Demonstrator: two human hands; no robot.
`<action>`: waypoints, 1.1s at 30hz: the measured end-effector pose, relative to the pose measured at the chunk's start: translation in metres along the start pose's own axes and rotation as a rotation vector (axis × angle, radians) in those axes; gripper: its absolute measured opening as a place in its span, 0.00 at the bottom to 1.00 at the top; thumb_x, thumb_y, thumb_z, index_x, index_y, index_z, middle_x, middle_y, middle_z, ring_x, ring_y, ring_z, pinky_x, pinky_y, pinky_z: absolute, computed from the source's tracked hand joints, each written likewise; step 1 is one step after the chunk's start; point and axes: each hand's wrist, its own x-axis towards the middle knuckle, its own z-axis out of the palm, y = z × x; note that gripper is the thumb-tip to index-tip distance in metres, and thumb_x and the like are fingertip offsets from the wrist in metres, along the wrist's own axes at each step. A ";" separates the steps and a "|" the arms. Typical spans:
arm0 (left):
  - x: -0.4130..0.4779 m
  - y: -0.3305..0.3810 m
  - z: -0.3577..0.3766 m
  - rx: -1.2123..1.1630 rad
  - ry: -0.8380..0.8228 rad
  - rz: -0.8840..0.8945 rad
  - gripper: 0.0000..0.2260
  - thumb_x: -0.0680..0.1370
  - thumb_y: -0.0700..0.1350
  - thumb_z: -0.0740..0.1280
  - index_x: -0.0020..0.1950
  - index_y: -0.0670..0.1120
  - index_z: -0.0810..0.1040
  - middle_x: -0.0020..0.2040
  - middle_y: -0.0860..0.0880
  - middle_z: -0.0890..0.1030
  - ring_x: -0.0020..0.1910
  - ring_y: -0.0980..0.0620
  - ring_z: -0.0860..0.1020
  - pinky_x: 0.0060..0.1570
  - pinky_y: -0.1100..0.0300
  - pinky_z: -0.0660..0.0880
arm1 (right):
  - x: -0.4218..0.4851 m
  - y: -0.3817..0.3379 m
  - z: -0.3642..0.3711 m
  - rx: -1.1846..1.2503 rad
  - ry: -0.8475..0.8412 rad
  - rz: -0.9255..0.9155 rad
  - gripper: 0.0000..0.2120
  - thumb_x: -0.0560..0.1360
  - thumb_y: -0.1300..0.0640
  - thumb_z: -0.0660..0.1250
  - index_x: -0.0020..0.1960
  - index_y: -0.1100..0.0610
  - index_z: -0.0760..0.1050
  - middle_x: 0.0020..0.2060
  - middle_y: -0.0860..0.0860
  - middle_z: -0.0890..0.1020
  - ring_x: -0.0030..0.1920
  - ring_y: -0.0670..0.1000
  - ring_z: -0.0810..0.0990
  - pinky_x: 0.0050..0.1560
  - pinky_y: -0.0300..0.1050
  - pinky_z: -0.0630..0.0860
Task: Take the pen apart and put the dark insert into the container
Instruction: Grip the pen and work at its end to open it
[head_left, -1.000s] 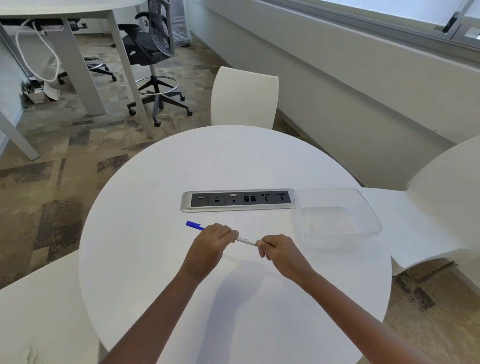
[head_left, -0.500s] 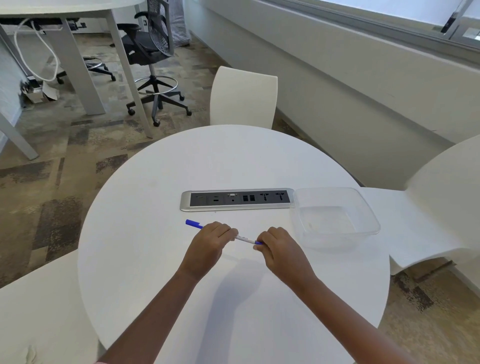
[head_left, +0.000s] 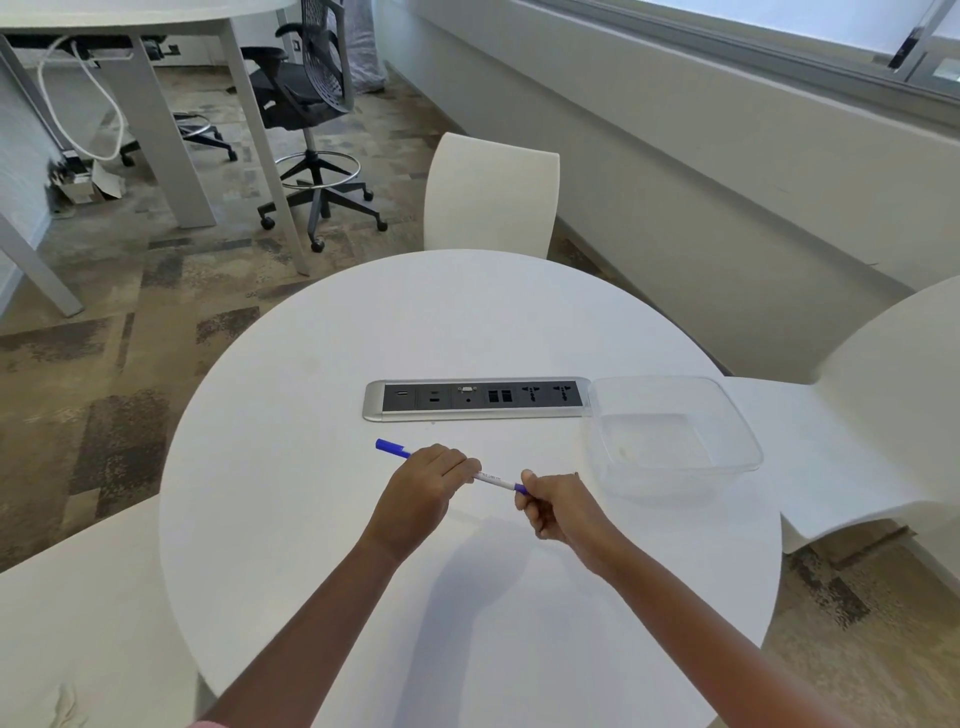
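Note:
A white pen (head_left: 491, 478) with a blue cap at its left end and a blue piece at its right end is held just above the round white table (head_left: 322, 519). My left hand (head_left: 423, 491) is closed around the barrel near the cap. My right hand (head_left: 558, 506) pinches the blue right end, which shows slightly beyond the white barrel. The dark insert is hidden inside the pen. A clear plastic container (head_left: 670, 441) sits empty on the table, to the right of my hands.
A silver and black socket strip (head_left: 478, 399) is set into the table behind the pen. White chairs stand at the far side (head_left: 491, 195), at the right (head_left: 857, 415) and at the near left (head_left: 78, 623). A black office chair (head_left: 306, 104) and a desk stand further back.
My right hand has slid a little to the right along the pen, so more white barrel and a bit of the blue end now show between my hands.

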 end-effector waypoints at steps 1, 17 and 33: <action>0.000 0.000 0.000 0.000 -0.001 -0.007 0.12 0.61 0.27 0.76 0.39 0.40 0.83 0.33 0.46 0.82 0.30 0.46 0.79 0.29 0.60 0.77 | -0.002 0.001 0.001 -0.126 0.043 -0.097 0.20 0.79 0.55 0.57 0.29 0.57 0.74 0.24 0.49 0.71 0.25 0.46 0.67 0.28 0.35 0.64; -0.002 0.001 0.001 -0.004 -0.003 -0.013 0.12 0.61 0.27 0.76 0.39 0.40 0.82 0.33 0.46 0.82 0.30 0.46 0.79 0.28 0.60 0.77 | -0.004 0.005 0.000 -0.710 0.129 -0.449 0.15 0.77 0.59 0.59 0.32 0.57 0.73 0.28 0.49 0.71 0.31 0.49 0.67 0.31 0.41 0.61; 0.000 -0.003 0.001 0.009 0.012 -0.010 0.13 0.60 0.28 0.77 0.39 0.40 0.83 0.33 0.46 0.82 0.30 0.47 0.79 0.29 0.62 0.77 | -0.007 0.012 0.003 -0.969 0.251 -0.662 0.06 0.75 0.58 0.63 0.47 0.61 0.74 0.40 0.54 0.78 0.42 0.53 0.74 0.41 0.42 0.68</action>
